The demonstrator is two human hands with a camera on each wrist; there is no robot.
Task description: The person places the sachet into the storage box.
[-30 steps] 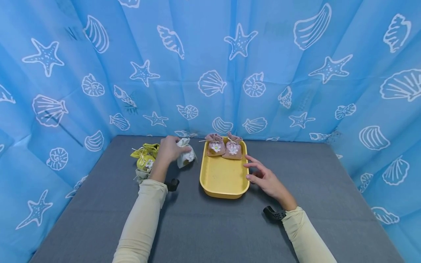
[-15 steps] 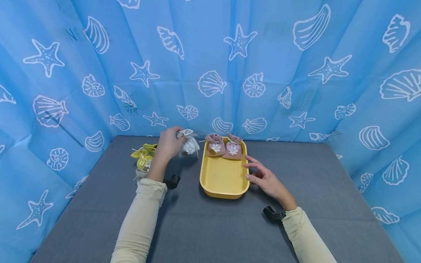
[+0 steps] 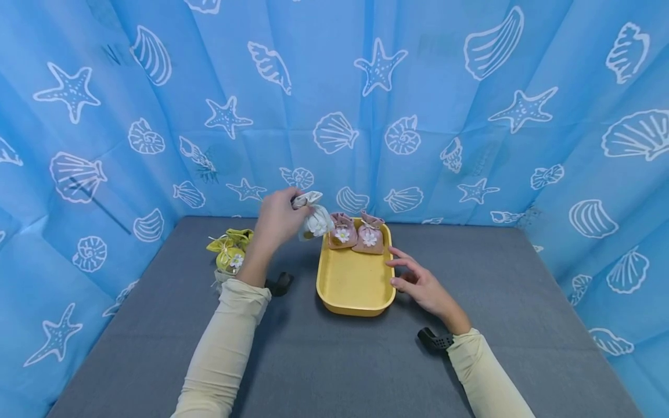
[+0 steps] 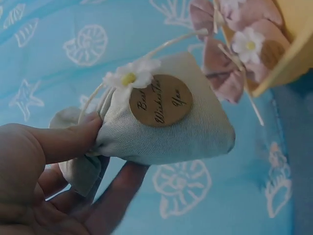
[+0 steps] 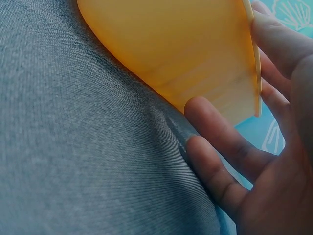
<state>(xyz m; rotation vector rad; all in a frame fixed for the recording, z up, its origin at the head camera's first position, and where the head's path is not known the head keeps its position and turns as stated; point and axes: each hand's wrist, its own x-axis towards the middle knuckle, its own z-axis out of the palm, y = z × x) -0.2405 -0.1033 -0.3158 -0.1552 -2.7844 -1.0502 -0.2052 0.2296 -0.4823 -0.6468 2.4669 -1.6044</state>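
My left hand pinches the gathered neck of a pale grey-white drawstring pouch and holds it in the air by the tray's back left corner. The left wrist view shows its white flower and a round brown label, with the thumb at the tied neck. Inside the yellow tray, two pink pouches with white flowers lean side by side at the back end. My right hand touches the tray's right side with loosely bent fingers; in the right wrist view its thumb lies at the rim.
Left of the tray, a cluster of yellow-green pouches stands on the grey cloth table, partly behind my left forearm. A pale grey-green pouch shows in front of them. A blue shell-print curtain hangs behind and at both sides.
My left hand has lifted the pale pouch off the table and carried it up and right toward the tray. The right hand and the tray have stayed in place.
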